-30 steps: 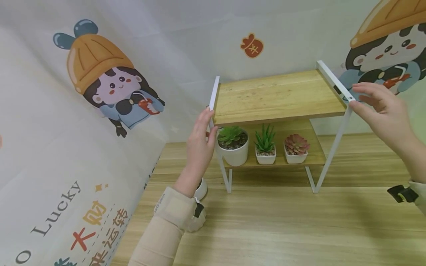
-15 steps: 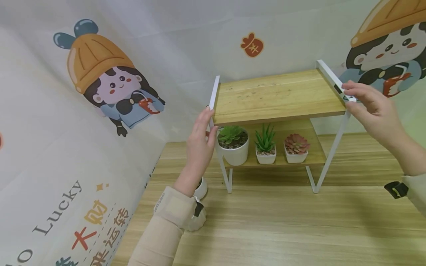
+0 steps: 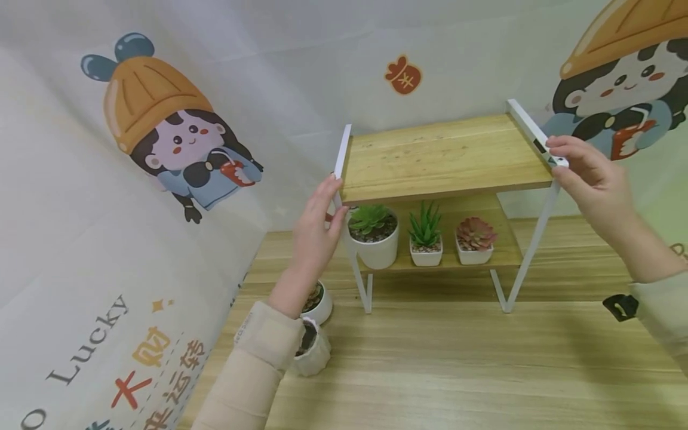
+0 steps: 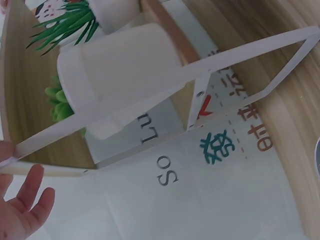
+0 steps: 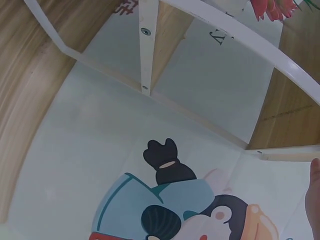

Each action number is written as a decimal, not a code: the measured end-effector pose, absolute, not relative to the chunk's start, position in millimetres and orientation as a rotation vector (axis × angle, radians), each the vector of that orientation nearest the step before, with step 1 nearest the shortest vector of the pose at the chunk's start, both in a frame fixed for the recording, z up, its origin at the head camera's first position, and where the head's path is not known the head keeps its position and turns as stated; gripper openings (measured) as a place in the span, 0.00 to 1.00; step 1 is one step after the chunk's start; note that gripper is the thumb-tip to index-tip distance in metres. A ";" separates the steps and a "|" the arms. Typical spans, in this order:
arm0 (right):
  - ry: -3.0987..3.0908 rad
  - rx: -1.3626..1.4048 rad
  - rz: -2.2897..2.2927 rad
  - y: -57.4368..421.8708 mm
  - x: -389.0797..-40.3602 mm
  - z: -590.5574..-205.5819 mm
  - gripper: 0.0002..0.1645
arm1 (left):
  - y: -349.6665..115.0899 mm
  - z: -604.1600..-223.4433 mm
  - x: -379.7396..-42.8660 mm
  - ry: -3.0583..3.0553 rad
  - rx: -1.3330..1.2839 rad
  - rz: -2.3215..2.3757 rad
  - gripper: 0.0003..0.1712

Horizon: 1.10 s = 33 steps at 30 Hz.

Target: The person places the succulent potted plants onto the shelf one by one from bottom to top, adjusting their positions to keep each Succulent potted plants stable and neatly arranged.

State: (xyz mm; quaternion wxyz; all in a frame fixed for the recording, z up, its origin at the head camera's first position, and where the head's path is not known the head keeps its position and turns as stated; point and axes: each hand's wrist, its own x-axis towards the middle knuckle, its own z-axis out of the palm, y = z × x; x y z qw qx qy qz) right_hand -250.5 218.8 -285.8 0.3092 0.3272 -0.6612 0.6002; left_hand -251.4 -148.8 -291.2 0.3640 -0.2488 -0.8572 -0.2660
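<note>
A small two-tier shelf [image 3: 446, 158] with wooden boards and white metal side frames stands on the table. My left hand [image 3: 318, 224] holds the front upper corner of its left frame, fingertips at the top and thumb lower down. In the left wrist view, some fingers of the left hand [image 4: 25, 210] hang loose beside the frame. My right hand [image 3: 593, 182] pinches the front upper corner of the right frame. Along the lower board stand a green succulent [image 3: 371, 220] in a round white pot, a spiky green plant [image 3: 426, 227] and a reddish succulent [image 3: 475, 234], both in square white pots.
Left of the shelf, partly behind my left forearm, two white pots stand on the wood-grain table [image 3: 430, 370]: a smooth pot [image 3: 321, 307] and a ridged pot [image 3: 316, 355]. A printed cloth [image 3: 301, 71] hangs behind and at the left.
My right hand has shifted left and closer onto the right frame's corner. The left hand keeps its place on the left frame. The head view has moved slightly, uncovering more of the two table pots.
</note>
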 end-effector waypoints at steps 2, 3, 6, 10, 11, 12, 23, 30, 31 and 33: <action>-1.692 0.896 1.634 219.6 -254.0 -288.7 0.13 | -153.1 -287.5 -250.9 -2.235 -0.676 -0.642 0.24; -1.674 0.900 1.652 220.4 -255.7 -290.2 0.13 | -155.2 -285.6 -250.4 -2.248 -0.696 -0.621 0.25; -1.637 0.890 1.692 221.0 -260.1 -296.1 0.14 | -165.9 -283.7 -247.3 -2.284 -0.728 -0.565 0.27; -1.621 0.857 1.722 219.3 -259.6 -298.1 0.14 | -186.4 -291.3 -242.4 -2.356 -0.689 -0.564 0.29; -1.615 0.853 1.730 219.0 -259.6 -298.2 0.14 | -192.9 -295.2 -240.4 -2.392 -0.658 -0.569 0.29; -1.609 0.850 1.737 218.8 -259.6 -298.3 0.14 | -200.0 -300.0 -238.4 -2.429 -0.630 -0.584 0.29; -1.588 0.832 1.743 216.3 -259.2 -299.0 0.14 | -274.8 -386.4 -198.6 -2.835 -0.308 -0.850 0.26; -1.568 0.834 1.758 216.7 -260.4 -300.5 0.14 | -292.6 -448.7 -164.6 -2.952 -0.039 -1.101 0.38; -1.575 0.832 1.753 216.7 -260.4 -300.2 0.14 | -292.4 -454.9 -160.5 -2.942 -0.006 -1.144 0.40; -1.590 0.828 1.743 216.9 -259.9 -299.6 0.14 | -291.3 -465.3 -153.9 -2.903 0.034 -1.232 0.42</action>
